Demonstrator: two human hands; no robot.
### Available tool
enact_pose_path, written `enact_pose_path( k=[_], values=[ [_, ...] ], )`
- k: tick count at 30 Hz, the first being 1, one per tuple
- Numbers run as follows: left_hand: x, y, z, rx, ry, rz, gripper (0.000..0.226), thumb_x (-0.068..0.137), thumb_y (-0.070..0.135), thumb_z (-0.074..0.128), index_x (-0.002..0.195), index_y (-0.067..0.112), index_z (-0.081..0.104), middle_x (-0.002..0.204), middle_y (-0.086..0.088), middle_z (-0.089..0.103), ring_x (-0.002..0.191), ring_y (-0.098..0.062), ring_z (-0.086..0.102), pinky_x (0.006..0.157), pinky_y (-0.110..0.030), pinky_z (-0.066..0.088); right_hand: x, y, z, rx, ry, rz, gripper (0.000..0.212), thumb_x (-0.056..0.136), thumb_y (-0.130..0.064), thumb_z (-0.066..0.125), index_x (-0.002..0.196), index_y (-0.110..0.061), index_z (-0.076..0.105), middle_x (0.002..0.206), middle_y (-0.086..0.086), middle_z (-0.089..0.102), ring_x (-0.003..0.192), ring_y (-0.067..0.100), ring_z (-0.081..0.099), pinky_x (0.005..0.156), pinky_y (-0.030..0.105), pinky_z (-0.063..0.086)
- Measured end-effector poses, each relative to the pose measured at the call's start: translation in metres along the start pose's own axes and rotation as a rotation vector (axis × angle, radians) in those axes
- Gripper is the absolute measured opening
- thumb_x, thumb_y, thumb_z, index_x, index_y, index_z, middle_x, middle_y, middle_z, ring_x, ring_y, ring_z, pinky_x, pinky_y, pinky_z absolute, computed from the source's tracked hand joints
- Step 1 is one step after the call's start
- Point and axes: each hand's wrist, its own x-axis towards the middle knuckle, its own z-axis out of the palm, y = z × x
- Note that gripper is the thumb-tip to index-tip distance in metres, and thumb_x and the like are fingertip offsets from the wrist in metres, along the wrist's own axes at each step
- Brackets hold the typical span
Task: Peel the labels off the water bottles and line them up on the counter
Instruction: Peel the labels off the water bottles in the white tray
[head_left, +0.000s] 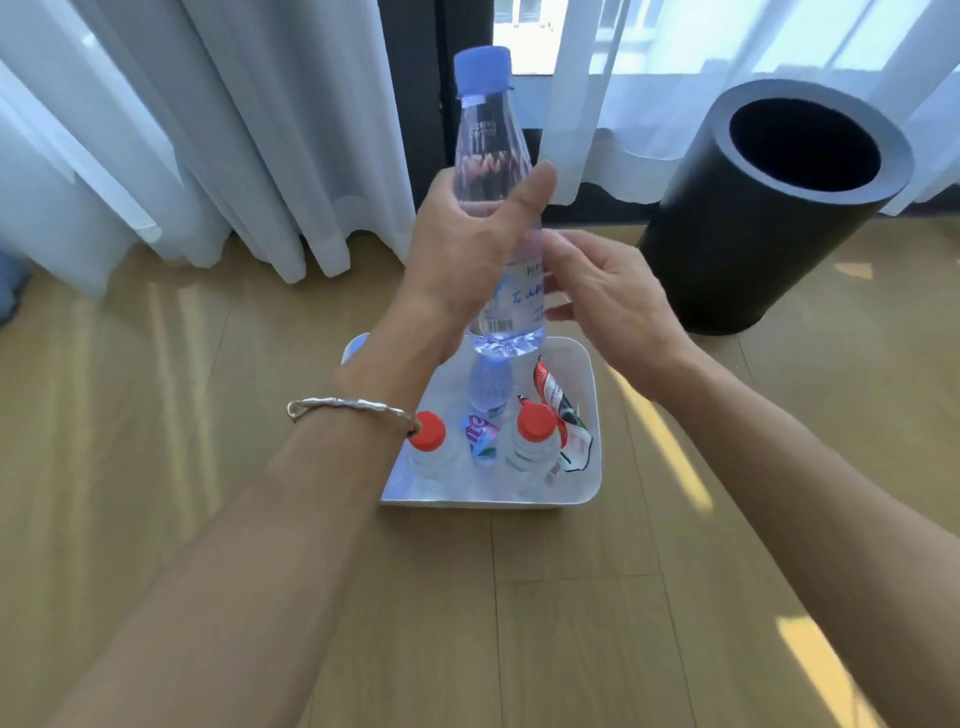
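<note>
My left hand (467, 249) grips a clear water bottle (491, 150) with a blue cap, held upright above the tray. Its transparent label (519, 301) with blue print and a barcode still wraps the lower body. My right hand (602, 301) is at the label's right side, fingertips touching or pinching its edge; which, I cannot tell. Below, a white tray (592, 415) on the floor holds two red-capped bottles (428, 441) (535, 439) without labels, a clear bottle lying down (488, 387), and loose peeled labels (558, 410).
A tall black cylindrical bin (769, 218) stands to the right on the wooden floor (208, 415). White curtains (208, 130) hang behind, reaching the floor. A metal bracelet (343, 405) circles my left wrist.
</note>
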Motion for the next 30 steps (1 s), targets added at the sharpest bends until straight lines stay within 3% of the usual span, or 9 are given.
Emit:
enact_pose_path(
  k=[5, 8, 13, 15, 17, 22, 25, 28, 30],
  values=[
    [0.013, 0.008, 0.002, -0.09, -0.112, -0.09, 0.028, 0.094, 0.04, 0.053, 0.111, 0.019, 0.055, 0.102, -0.004, 0.069, 0.091, -0.023, 0.071, 0.076, -0.039, 0.059, -0.005, 0.003, 0.001, 0.051, -0.019, -0.03, 0.018, 0.099, -0.031, 0.051, 0.112, -0.032, 0.064, 0.104, -0.007, 0.072, 0.096, 0.006, 0.069, 0.088, 0.031, 0.056],
    [0.011, 0.009, 0.001, -0.083, -0.202, -0.171, 0.04, 0.088, 0.046, 0.059, 0.116, 0.018, 0.052, 0.111, -0.007, 0.069, 0.096, -0.025, 0.071, 0.079, -0.051, 0.058, -0.013, 0.004, 0.0, -0.011, 0.009, 0.038, 0.033, 0.092, -0.04, 0.06, 0.123, -0.027, 0.059, 0.106, -0.012, 0.069, 0.097, 0.002, 0.066, 0.087, 0.024, 0.054],
    [-0.009, 0.016, -0.004, -0.016, -0.197, -0.19, 0.049, 0.083, 0.044, 0.068, 0.116, 0.014, 0.05, 0.109, -0.007, 0.066, 0.094, -0.024, 0.07, 0.067, -0.044, 0.061, -0.035, -0.008, 0.007, 0.026, 0.015, 0.112, 0.048, 0.083, -0.051, 0.063, 0.123, -0.025, 0.055, 0.102, -0.015, 0.066, 0.096, 0.001, 0.065, 0.078, 0.018, 0.051],
    [-0.012, 0.019, -0.008, 0.036, -0.193, -0.169, 0.047, 0.08, 0.046, 0.07, 0.112, 0.016, 0.051, 0.106, -0.006, 0.066, 0.094, -0.023, 0.07, 0.068, -0.043, 0.061, -0.042, -0.011, 0.012, 0.029, 0.001, 0.106, 0.037, 0.077, -0.057, 0.061, 0.108, -0.037, 0.058, 0.092, -0.022, 0.068, 0.09, -0.004, 0.065, 0.074, 0.015, 0.05],
    [-0.011, 0.019, -0.011, 0.101, -0.201, -0.15, 0.046, 0.08, 0.048, 0.07, 0.111, 0.018, 0.051, 0.105, -0.005, 0.065, 0.093, -0.021, 0.069, 0.067, -0.041, 0.061, -0.043, -0.008, 0.02, 0.038, 0.024, 0.12, 0.025, 0.084, -0.056, 0.06, 0.102, -0.039, 0.059, 0.092, -0.019, 0.069, 0.09, -0.001, 0.066, 0.081, 0.024, 0.052],
    [-0.003, 0.019, -0.02, 0.141, -0.121, -0.117, 0.045, 0.082, 0.051, 0.066, 0.109, 0.019, 0.049, 0.102, -0.002, 0.064, 0.089, -0.016, 0.069, 0.06, -0.037, 0.061, -0.024, -0.008, 0.029, 0.026, 0.026, 0.089, 0.024, 0.089, -0.056, 0.051, 0.108, -0.043, 0.059, 0.105, -0.012, 0.07, 0.102, 0.008, 0.066, 0.095, 0.044, 0.051],
    [0.002, 0.019, -0.035, 0.125, -0.064, -0.112, 0.04, 0.082, 0.051, 0.066, 0.102, 0.022, 0.048, 0.097, 0.002, 0.063, 0.087, -0.015, 0.069, 0.055, -0.032, 0.058, -0.013, -0.013, 0.039, 0.044, 0.003, 0.041, 0.035, 0.089, -0.053, 0.048, 0.117, -0.035, 0.059, 0.107, -0.009, 0.07, 0.105, 0.011, 0.065, 0.097, 0.046, 0.049],
    [0.005, 0.014, -0.046, 0.066, 0.012, -0.162, 0.052, 0.083, 0.051, 0.065, 0.116, 0.016, 0.047, 0.101, 0.002, 0.061, 0.087, -0.014, 0.068, 0.049, -0.028, 0.056, -0.003, -0.013, 0.05, 0.064, -0.016, -0.026, 0.038, 0.095, -0.046, 0.043, 0.127, -0.031, 0.056, 0.111, -0.004, 0.07, 0.107, 0.016, 0.065, 0.096, 0.046, 0.049],
    [0.005, 0.008, -0.051, 0.012, 0.085, -0.196, 0.055, 0.084, 0.051, 0.064, 0.12, 0.014, 0.045, 0.105, 0.002, 0.061, 0.083, -0.009, 0.068, 0.047, -0.026, 0.054, 0.003, -0.011, 0.059, 0.061, -0.007, -0.07, 0.035, 0.101, -0.036, 0.042, 0.131, -0.023, 0.053, 0.112, -0.002, 0.068, 0.104, 0.013, 0.065, 0.092, 0.032, 0.053]
  ],
)
